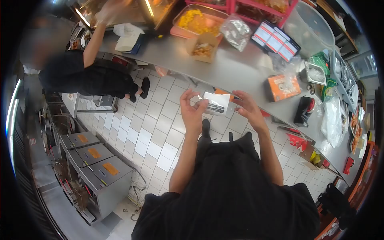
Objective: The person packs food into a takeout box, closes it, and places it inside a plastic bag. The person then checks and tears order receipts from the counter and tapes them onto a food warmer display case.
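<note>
Between my hands is a small white packet [216,103] with dark print on its lower part, held above the floor in front of the counter edge. My left hand [193,109] pinches the packet's left side between thumb and fingers. At its right side, my right hand [249,107] has its fingers spread and slightly curved, close to the packet; whether a fingertip touches it is unclear. Beyond the packet, on the metal counter [236,74], an open cardboard box of food [203,49] stands near a foil-wrapped item [235,33].
A tablet [276,40], an orange box [284,87], a metal tub [315,73] and a black device [305,111] occupy the counter's right part. Food trays [196,22] stand at the back. A co-worker [88,80] in black reaches across the counter at the left. Grey appliances [96,160] stand lower left.
</note>
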A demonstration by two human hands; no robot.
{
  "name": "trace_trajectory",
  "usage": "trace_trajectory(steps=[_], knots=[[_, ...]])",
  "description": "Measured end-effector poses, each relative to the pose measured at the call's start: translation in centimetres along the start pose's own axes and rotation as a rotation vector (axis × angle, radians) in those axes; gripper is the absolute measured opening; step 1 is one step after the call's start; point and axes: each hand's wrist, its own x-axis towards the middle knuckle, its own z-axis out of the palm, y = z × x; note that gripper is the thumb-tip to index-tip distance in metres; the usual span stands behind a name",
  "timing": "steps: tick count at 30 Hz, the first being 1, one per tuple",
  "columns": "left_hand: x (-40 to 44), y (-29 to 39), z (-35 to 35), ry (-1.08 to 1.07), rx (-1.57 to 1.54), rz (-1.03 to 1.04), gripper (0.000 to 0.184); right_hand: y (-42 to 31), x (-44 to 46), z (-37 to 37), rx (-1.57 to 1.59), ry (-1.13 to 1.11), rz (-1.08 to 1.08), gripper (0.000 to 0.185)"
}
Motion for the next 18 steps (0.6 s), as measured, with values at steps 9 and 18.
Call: trace_trajectory(steps=[9, 18], knots=[[6.7, 3.9, -12.7, -0.065, 0.07, -0.017, 0.062, 3.6, 7.4, 13.1, -0.119, 0.004, 0.189, 0.024], [13.9, 4.3, -17.3, -0.031, 0.053, -0.13, 0.058, 4.5, 15.1, 17.7, 0.023, -0.042, 0.201, 0.011]])
